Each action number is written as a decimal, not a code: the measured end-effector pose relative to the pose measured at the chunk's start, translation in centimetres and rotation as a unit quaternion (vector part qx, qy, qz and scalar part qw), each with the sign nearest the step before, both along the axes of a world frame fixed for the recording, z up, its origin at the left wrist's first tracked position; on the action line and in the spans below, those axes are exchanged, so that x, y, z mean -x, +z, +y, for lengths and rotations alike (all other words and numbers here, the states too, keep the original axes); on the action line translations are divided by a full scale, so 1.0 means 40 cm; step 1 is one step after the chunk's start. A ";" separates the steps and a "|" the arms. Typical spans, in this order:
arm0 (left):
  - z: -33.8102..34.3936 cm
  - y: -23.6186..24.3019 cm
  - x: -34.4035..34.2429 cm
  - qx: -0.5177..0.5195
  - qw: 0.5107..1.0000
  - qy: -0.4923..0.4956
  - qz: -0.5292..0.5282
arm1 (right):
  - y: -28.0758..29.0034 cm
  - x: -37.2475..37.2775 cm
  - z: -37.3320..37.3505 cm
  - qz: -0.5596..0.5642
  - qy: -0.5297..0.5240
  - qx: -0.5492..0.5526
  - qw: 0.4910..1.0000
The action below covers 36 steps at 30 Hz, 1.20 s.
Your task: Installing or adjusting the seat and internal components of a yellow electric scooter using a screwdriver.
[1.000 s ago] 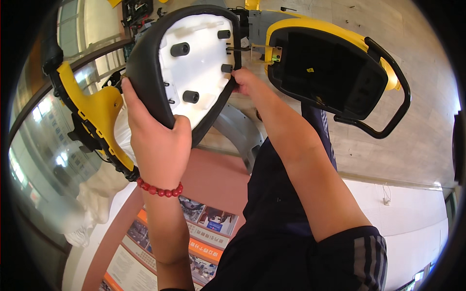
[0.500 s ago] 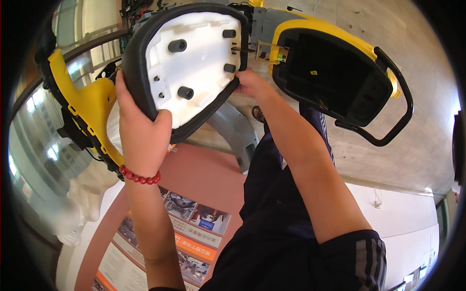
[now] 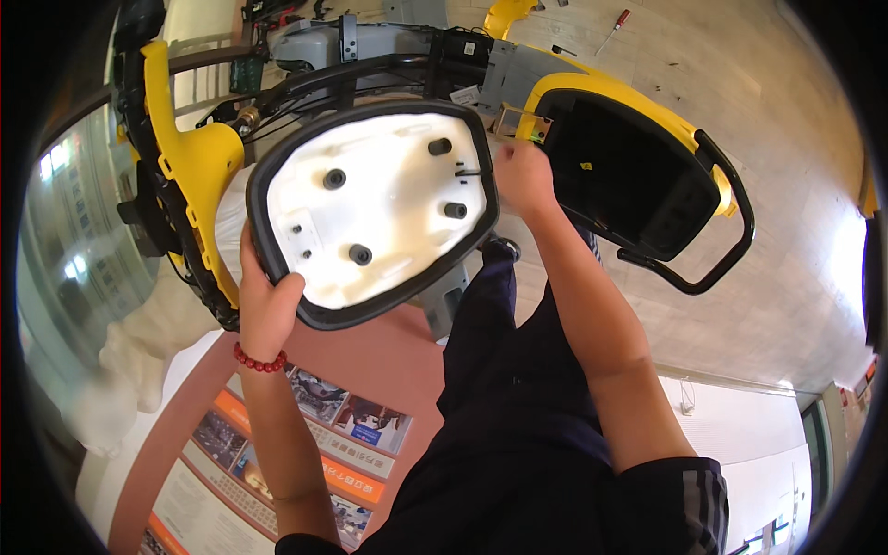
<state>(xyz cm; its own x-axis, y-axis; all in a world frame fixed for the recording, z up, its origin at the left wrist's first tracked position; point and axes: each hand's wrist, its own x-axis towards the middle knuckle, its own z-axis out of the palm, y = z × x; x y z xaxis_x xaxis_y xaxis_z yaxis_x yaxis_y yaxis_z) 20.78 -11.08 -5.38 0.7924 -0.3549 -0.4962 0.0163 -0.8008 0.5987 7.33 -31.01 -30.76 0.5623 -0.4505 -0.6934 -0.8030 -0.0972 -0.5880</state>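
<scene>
Pale tiled floor (image 3: 740, 120) all round, with a reddish mat (image 3: 388, 370) and a printed poster sheet (image 3: 305, 435) lying nearest me. I see my left hand (image 3: 268, 314) gripping the lower rim of an upturned seat (image 3: 370, 213), fingers curled tight around its black edge; red bead bracelet (image 3: 259, 361) on that wrist. Seat underside is white with four black studs, tilted up, held over the yellow scooter (image 3: 185, 166). My right hand (image 3: 523, 176) is at the seat's right edge, touching it; finger spread I cannot tell. Beyond it, open black storage tub (image 3: 638, 185), nothing visible inside. Red-handled screwdriver (image 3: 615, 28) on the floor far off.
</scene>
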 end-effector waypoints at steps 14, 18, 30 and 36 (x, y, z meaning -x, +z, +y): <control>0.124 -0.009 0.082 -0.038 0.999 0.025 0.018 | -0.100 -0.053 -0.026 -0.035 -0.212 0.068 0.974; 0.131 -0.031 0.068 -0.032 0.999 -0.002 -0.027 | -0.090 0.049 -0.068 -0.076 -0.251 -0.041 0.964; 0.010 -0.003 0.044 0.001 0.999 -0.015 -0.036 | -0.068 0.067 -0.121 -0.119 -0.196 -0.164 0.960; -0.043 0.015 0.025 -0.041 0.996 -0.052 -0.065 | -0.072 -0.018 -0.114 -0.075 -0.085 -0.086 0.990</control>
